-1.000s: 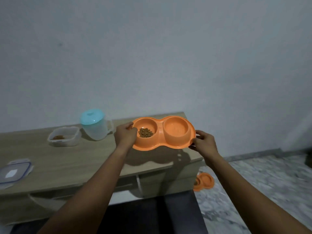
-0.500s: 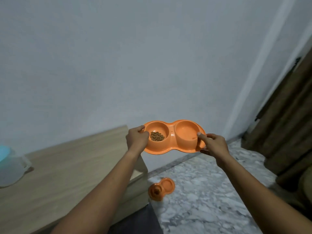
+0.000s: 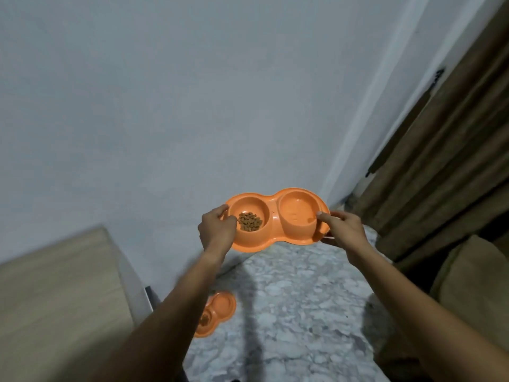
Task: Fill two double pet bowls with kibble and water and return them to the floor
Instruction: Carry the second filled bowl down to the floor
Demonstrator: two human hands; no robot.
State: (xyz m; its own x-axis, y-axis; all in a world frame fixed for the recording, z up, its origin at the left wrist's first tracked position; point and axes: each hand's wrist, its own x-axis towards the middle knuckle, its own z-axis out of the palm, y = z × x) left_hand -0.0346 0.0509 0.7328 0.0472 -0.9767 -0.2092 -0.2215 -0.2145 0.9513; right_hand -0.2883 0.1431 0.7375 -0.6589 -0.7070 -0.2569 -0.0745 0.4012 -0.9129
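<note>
- Swung further right than 0.5 s ago: less of the wooden bench (image 3: 55, 285) in view, only its right end at lower left, well left of the left hand (image 3: 217, 230); jug gone from the picture.
- Held double bowl (image 3: 275, 217) carried out past the bench edge, now over the marble floor (image 3: 303, 299); roughly level, slightly tipped toward the camera.
- Left grip pinching the bowl's left rim, thumb on top beside the kibble (image 3: 249, 221); right hand (image 3: 344, 230) pinching the right rim, thumb on top at the water cup's edge, fingers underneath.
- Kibble in the cup nearest the left grip; water, faint sheen only, in the cup nearest the right grip.
- Second double bowl (image 3: 217, 312) on the floor below the left forearm, partly hidden by it, close to the bench end; kibble in its near cup, far cup's content hard to tell.
- Open floor below and ahead of both grips, bounded by the grey wall (image 3: 192, 106) behind the bowl.
- To the right of the right grip: brown curtain (image 3: 440, 161) and a tan upholstered edge (image 3: 473, 285), narrowing the room on that side.
</note>
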